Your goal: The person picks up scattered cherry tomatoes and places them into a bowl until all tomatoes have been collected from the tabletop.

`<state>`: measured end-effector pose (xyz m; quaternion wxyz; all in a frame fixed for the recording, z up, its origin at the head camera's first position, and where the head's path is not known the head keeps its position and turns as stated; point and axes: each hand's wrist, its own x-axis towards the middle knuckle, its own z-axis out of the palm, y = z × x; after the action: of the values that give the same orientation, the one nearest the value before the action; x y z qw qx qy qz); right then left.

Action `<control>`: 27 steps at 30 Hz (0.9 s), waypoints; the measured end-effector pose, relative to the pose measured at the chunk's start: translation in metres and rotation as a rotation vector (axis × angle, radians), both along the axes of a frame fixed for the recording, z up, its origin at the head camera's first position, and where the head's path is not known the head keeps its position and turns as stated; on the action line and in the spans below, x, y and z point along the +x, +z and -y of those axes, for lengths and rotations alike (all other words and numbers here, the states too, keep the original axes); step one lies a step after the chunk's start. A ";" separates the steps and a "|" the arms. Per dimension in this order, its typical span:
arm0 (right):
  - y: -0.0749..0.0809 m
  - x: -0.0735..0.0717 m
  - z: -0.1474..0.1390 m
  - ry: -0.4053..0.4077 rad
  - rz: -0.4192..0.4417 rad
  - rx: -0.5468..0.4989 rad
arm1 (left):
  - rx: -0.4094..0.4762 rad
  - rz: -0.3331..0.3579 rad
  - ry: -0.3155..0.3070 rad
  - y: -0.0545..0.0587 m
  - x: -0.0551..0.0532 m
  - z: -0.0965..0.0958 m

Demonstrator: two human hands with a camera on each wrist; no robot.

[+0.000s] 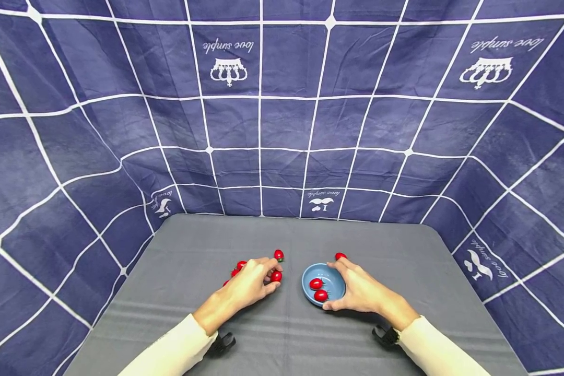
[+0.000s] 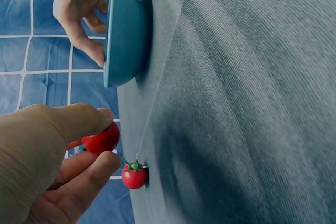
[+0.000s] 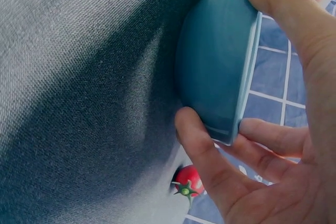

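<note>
Between thumb and fingers, my left hand (image 1: pixel 251 282) pinches a red cherry tomato (image 2: pixel 103 139), raised off the cloth in the left wrist view. My right hand (image 1: pixel 364 289) grips the side of a small blue bowl (image 3: pixel 215 61), thumb on the near rim and fingers at the far side. Inside the bowl lie two cherry tomatoes (image 1: pixel 320 295) with green stems. Just beyond the left hand sits a loose tomato (image 1: pixel 279 255). Another tomato (image 1: pixel 340 256) lies behind the right hand's fingers. Several more tomatoes (image 1: pixel 242 265) are partly hidden by the left hand.
A grey cloth (image 1: pixel 286 344) covers the tabletop, with slight creases. Blue curtains (image 1: pixel 282 125) with white grid lines hang behind the table and along both sides. Each wrist wears a black strap (image 1: pixel 386 335) below a cream sleeve.
</note>
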<state>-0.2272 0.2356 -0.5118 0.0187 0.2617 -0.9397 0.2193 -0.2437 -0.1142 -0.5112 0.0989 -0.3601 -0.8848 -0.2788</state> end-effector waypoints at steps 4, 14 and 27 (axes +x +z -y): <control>0.002 -0.001 0.003 0.001 0.013 -0.002 | 0.023 -0.006 -0.013 0.004 0.000 -0.004; 0.005 0.001 0.002 0.018 0.037 0.020 | 0.047 0.041 -0.031 0.013 0.001 -0.019; 0.012 -0.001 -0.011 0.072 0.074 -0.023 | 0.012 0.003 -0.028 0.025 0.000 -0.040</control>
<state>-0.2285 0.2468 -0.5000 -0.0209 0.2867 -0.9272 0.2402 -0.2433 -0.0746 -0.4864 0.0958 -0.3716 -0.8780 -0.2861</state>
